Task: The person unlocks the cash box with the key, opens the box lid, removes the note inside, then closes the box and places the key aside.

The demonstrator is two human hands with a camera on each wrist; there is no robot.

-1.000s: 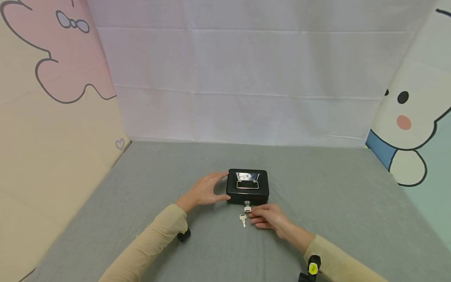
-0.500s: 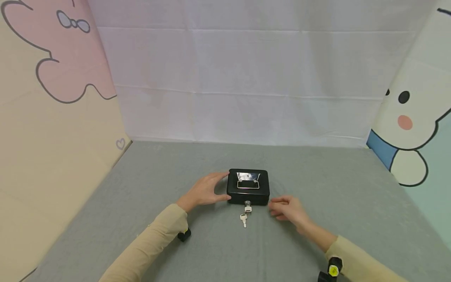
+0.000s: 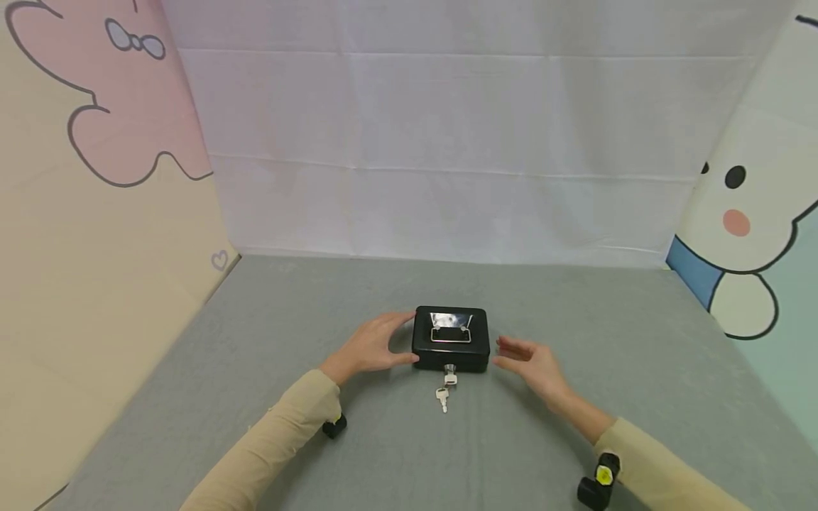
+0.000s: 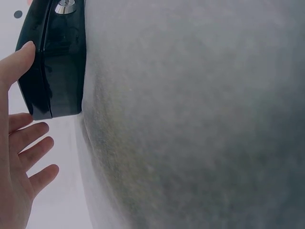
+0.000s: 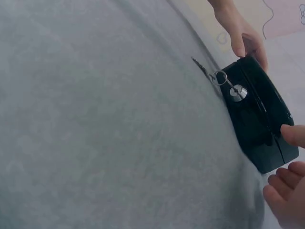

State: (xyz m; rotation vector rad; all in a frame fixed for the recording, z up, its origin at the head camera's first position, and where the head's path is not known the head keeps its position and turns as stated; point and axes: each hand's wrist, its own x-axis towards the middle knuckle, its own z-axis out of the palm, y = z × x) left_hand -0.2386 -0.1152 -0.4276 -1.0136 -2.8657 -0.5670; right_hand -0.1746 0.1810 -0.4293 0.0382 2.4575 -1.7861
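A small black cash box (image 3: 450, 339) with a metal handle on its lid sits on the grey cloth. A key (image 3: 449, 370) is stuck in its front lock, and a second key (image 3: 442, 399) on the same ring lies on the cloth. My left hand (image 3: 377, 345) rests against the box's left side with straight fingers; its thumb (image 4: 21, 57) touches the box (image 4: 57, 62). My right hand (image 3: 527, 357) is spread beside the box's right side and holds nothing. In the right wrist view its thumb (image 5: 291, 134) is at the box's corner (image 5: 259, 119), near the lock (image 5: 237, 92).
The grey cloth (image 3: 255, 341) covers the whole table. A white sheet hangs behind it, and cartoon-printed panels (image 3: 96, 213) close off the left and right sides. Black wrist camera mounts (image 3: 597, 484) show on both sleeves.
My right hand has left the key and moved right and away from me, to the box's right side. The left hand, box and keys have stayed put.
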